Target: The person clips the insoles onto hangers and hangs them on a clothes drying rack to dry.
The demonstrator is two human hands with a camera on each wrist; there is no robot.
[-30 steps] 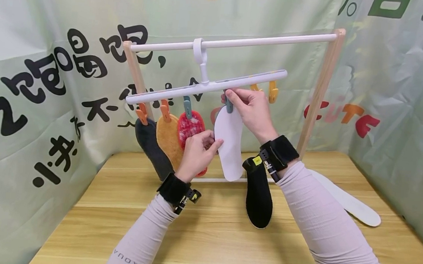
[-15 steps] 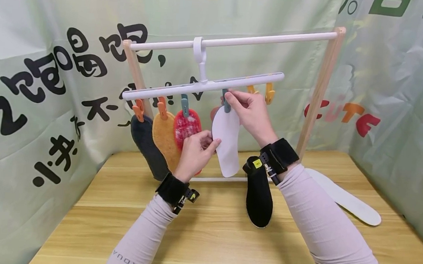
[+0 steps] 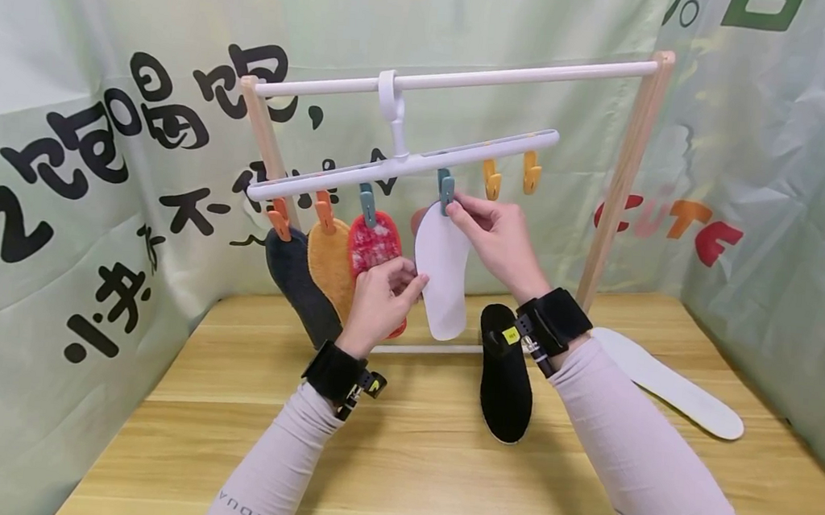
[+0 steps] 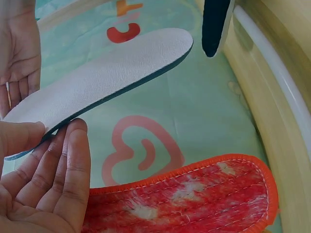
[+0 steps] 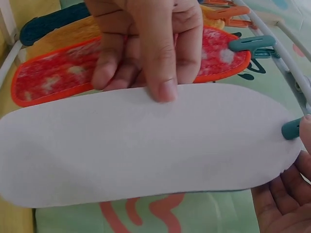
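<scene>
A white insole [image 3: 442, 272] hangs upright from a blue-green clothespin [image 3: 446, 189] on the white hanger [image 3: 405, 162]. My left hand [image 3: 383, 300] pinches the insole's left edge, thumb in front and fingers behind, as the left wrist view also shows. My right hand [image 3: 497, 236] pinches its upper right edge close to the clothespin, with the thumb beside the clip; exact contact is partly hidden. Left of these hang a red patterned insole [image 3: 375, 242], a tan insole [image 3: 328, 263] and a dark insole [image 3: 301, 285], each in a clothespin.
Two yellow clothespins [image 3: 492, 180] hang without insoles at the hanger's right. A black insole [image 3: 506, 386] and a long white insole [image 3: 671, 387] lie on the wooden table [image 3: 396, 466]. The hanger hooks onto a rack [image 3: 528, 77] with wooden posts.
My right hand has slid down and right off the upper part of the blue-green clothespin, which now shows more fully. The hanger's right end has risen slightly. My left hand keeps its pinch.
</scene>
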